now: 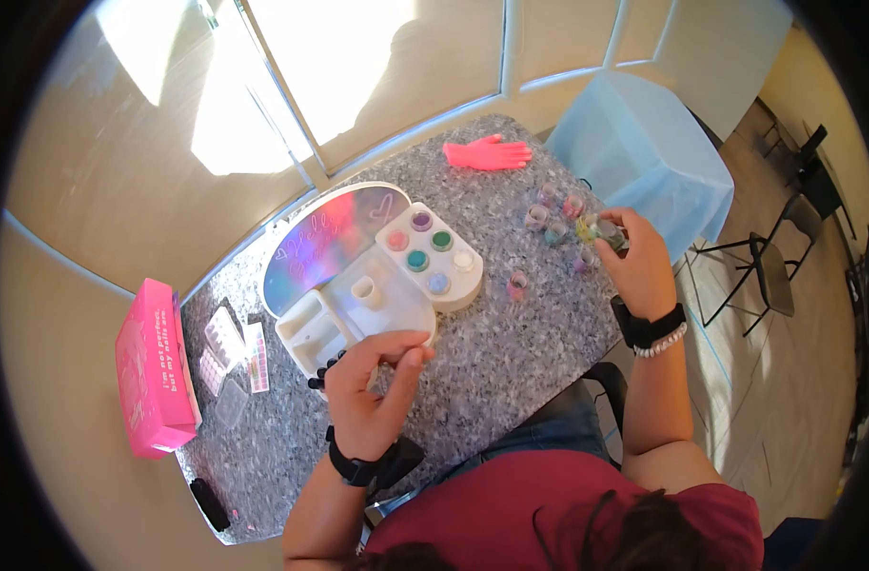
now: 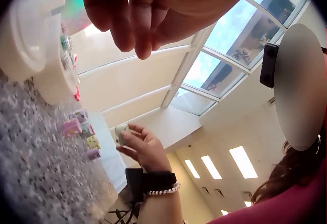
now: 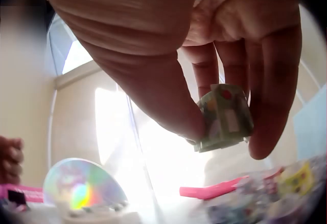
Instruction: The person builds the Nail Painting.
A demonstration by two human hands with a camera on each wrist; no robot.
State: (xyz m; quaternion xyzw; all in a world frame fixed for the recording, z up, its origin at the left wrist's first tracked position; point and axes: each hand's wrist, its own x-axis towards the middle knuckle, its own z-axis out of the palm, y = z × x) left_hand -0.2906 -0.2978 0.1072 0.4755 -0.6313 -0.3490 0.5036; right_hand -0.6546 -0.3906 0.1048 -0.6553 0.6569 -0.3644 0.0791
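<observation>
My right hand [image 1: 641, 266] pinches a small green jar [image 3: 227, 116] with a patterned wrap between thumb and fingers, held up above the right side of the table. Below and beside it stand several similar small jars [image 1: 537, 218], among them a yellow one [image 2: 93, 142] and a pink one [image 1: 517, 285]. My left hand [image 1: 373, 385] hovers at the front edge of a white case [image 1: 387, 309], fingers loosely bent and holding nothing. The case has a holographic lid [image 1: 335, 238] standing up and a tray [image 1: 473, 281] with several pots of coloured contents.
A pink model hand [image 1: 489, 154] lies at the far edge of the speckled table [image 1: 511, 352]. On the left are a pink box [image 1: 154, 371], a sticker sheet [image 1: 256, 358] and clear plastic pieces [image 1: 231, 403]. A blue-covered table [image 1: 644, 124] stands beyond the right edge.
</observation>
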